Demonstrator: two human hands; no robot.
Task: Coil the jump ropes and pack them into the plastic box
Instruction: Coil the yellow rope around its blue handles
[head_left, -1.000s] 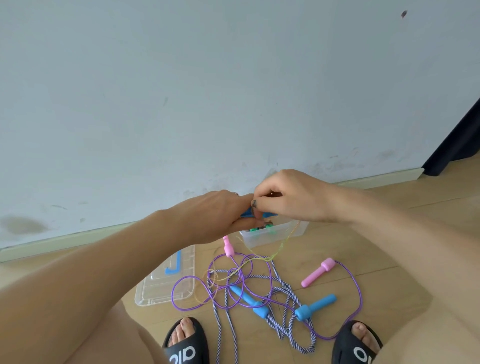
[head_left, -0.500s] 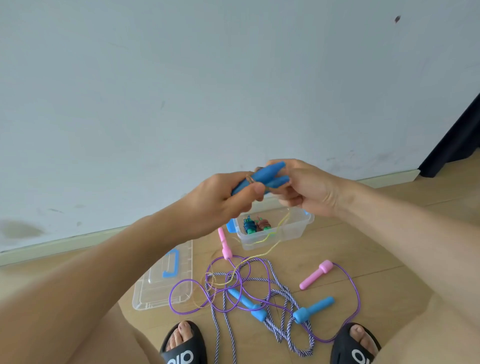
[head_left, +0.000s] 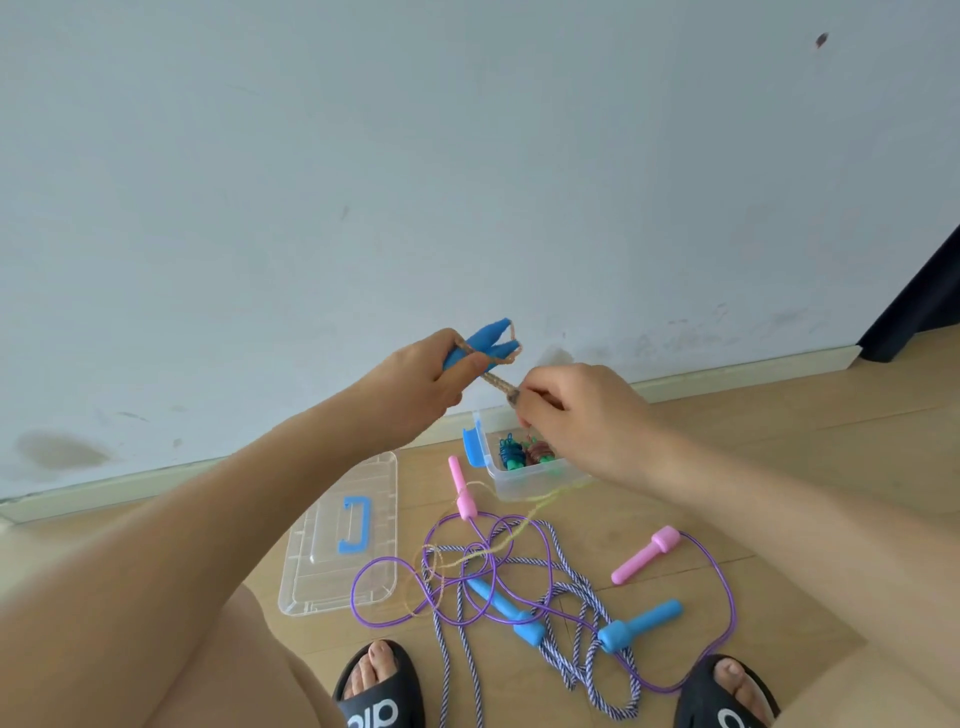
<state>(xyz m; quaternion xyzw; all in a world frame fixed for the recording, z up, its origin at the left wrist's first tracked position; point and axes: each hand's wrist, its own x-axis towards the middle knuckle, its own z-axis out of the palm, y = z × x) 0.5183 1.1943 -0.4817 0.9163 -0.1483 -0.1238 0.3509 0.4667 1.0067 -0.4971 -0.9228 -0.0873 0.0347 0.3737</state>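
My left hand (head_left: 421, 382) grips two blue handles (head_left: 483, 343) of a yellowish jump rope, held up in front of the wall. My right hand (head_left: 576, 410) pinches that yellow rope (head_left: 496, 382) just below the handles; its loose end trails down to the floor. Under my right hand stands the clear plastic box (head_left: 519, 480) with a blue latch, holding two coiled ropes. On the floor lie a purple rope (head_left: 727, 587) with pink handles (head_left: 644, 553) and a striped blue-white rope (head_left: 576, 597) with blue handles (head_left: 639, 626), tangled together.
The clear lid (head_left: 337, 551) with a blue handle lies on the wooden floor left of the box. A pale wall and skirting board (head_left: 727, 371) stand close behind. My feet in black slippers (head_left: 379, 691) are at the bottom edge.
My hands have drawn apart: the left one lifted the blue handles up and left, while the right one slid down the yellow rope toward the box.
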